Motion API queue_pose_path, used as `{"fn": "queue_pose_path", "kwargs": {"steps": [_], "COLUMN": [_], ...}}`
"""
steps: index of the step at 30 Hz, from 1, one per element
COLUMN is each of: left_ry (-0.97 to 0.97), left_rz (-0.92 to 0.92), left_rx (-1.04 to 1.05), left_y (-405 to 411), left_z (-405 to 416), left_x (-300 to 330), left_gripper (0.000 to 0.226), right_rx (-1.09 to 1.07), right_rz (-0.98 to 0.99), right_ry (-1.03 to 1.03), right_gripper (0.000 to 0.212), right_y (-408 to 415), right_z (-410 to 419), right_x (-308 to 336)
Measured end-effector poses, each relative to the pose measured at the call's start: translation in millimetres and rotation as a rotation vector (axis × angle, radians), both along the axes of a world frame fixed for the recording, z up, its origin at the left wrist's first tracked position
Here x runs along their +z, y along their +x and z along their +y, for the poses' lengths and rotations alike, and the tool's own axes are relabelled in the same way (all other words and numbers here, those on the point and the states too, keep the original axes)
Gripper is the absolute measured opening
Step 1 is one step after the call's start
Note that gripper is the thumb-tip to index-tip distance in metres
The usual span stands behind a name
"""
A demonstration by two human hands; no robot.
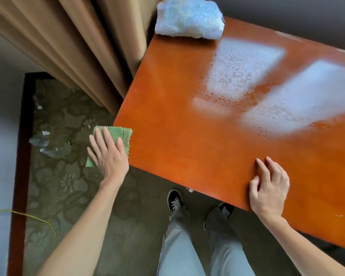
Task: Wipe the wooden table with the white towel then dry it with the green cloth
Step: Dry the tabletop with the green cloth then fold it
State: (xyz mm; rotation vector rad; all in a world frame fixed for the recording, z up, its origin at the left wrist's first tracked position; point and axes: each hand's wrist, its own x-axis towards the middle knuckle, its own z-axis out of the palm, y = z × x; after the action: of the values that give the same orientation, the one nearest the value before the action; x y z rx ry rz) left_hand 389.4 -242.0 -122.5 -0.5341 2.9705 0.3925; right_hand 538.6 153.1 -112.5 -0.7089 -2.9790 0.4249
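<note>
The wooden table (187, 120) has a glossy orange-brown top that fills the right half of the view, with pale window reflections and mottled streaks on its far right part. A crumpled white towel (188, 18) lies on the table's far left corner, untouched. My left hand (108, 154) lies flat on the green cloth (119, 134), just off the table's left edge by the near corner, over the carpet. My right hand (269, 188) rests on the table near its front edge, fingers spread, holding nothing.
Beige curtains (78, 42) hang against the table's left side. Patterned green carpet (72, 186) lies below, with bits of plastic litter (46, 144) and a yellow cord (28, 216). My feet in dark shoes (175, 202) stand at the table's front edge.
</note>
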Motion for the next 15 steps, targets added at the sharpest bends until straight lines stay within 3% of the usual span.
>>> {"fn": "queue_pose_path", "kwargs": {"steps": [2, 9, 12, 15], "left_ry": [0.016, 0.053, 0.019, 0.007], "left_rz": [0.005, -0.048, -0.094, -0.147], "left_rx": [0.019, -0.241, -0.431, -0.595], "left_y": [15, 97, 138, 151], "left_z": [27, 189, 268, 296], "left_x": [0, 9, 15, 18], "left_gripper": [0.063, 0.069, 0.072, 0.073], "right_rx": [0.000, 0.015, 0.029, 0.017], "right_rz": [-0.003, 0.004, 0.018, 0.055], "right_ry": [-0.001, -0.001, -0.018, -0.134], "right_gripper": [0.050, 0.048, 0.046, 0.043], "right_y": [0, 1, 1, 3], "right_z": [0, 1, 5, 8], "right_x": [0, -1, -4, -5]}}
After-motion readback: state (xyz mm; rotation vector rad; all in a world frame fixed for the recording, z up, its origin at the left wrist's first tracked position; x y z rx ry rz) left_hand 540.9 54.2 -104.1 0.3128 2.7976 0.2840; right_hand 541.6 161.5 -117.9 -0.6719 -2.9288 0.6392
